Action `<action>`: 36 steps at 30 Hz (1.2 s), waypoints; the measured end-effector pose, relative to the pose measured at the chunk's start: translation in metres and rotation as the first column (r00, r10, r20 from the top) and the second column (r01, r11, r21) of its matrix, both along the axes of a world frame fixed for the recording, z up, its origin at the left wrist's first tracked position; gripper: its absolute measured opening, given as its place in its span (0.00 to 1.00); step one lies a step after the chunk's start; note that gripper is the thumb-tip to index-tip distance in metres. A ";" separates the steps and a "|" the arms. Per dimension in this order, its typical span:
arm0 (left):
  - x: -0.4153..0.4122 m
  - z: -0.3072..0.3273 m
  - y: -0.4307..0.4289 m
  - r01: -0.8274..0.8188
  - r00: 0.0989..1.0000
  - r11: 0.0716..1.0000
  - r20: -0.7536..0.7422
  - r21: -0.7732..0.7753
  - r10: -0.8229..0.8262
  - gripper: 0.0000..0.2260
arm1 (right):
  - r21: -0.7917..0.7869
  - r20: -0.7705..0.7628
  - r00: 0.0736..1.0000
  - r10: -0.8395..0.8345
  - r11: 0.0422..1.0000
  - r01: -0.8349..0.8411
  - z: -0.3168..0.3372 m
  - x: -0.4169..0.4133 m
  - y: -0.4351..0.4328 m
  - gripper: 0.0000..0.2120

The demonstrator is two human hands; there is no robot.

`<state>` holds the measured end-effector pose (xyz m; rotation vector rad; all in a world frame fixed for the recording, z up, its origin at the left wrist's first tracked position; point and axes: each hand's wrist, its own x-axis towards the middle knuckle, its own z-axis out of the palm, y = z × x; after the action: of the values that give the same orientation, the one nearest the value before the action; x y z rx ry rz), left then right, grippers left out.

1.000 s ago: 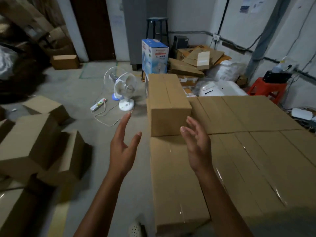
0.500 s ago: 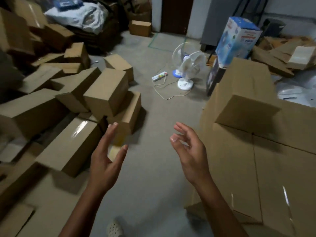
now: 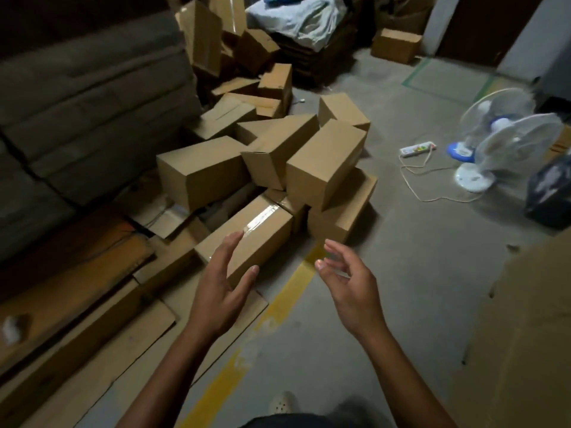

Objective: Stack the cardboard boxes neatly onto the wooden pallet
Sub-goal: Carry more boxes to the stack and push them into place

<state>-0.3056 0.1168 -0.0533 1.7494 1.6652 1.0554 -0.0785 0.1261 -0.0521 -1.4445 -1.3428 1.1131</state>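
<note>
Two bare hands reach out over a concrete floor: my left hand has its fingers straight and its thumb spread wide, while my right hand hangs with its fingers loosely curled. Neither holds anything. Below them, a yellow floor line runs away from me, slanting slightly right. Flattened cardboard sheets cover the ground on its left. On its right, bare concrete lies open as far as a stacked carton wall at the right edge.

Just past my left fingertips lies a taped box, flat on the floor, its long axis running from near left to far right. A shiny tape seam follows that axis along its top, and its short end faces me. I cannot tell whether my fingers touch it. Behind it, the heap of cardboard boxes sprawls at all angles. One tilted box leans on a lower carton, short face towards me, long axis pointing away and upward. Farther right, well apart from the heap, a power strip and two white fans stand on the concrete.
</note>
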 end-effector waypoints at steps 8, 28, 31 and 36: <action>-0.084 -0.031 0.092 -0.109 0.982 0.987 -0.165 -0.120 0.089 0.31 | -0.117 0.032 0.990 0.140 0.984 -0.135 -0.040 -0.071 0.108 0.19; -0.249 -0.189 0.408 -0.198 0.915 0.757 0.159 -0.623 0.371 0.10 | -0.659 -0.016 0.979 -0.202 0.738 0.142 -0.222 -0.218 0.388 0.05; -0.280 -0.248 0.438 -0.153 0.934 0.721 0.139 -0.676 0.329 0.11 | -0.724 0.024 0.946 -0.322 0.647 0.238 -0.281 -0.240 0.403 0.06; -0.319 -0.363 0.470 -0.034 0.959 0.609 0.146 -0.792 0.243 0.13 | -0.803 0.111 0.883 -0.456 0.482 0.350 -0.406 -0.276 0.404 0.12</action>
<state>-0.6250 0.5865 -0.4165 0.8731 1.7369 0.4152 -0.3545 0.5305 -0.4582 -2.1557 -0.2733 1.5296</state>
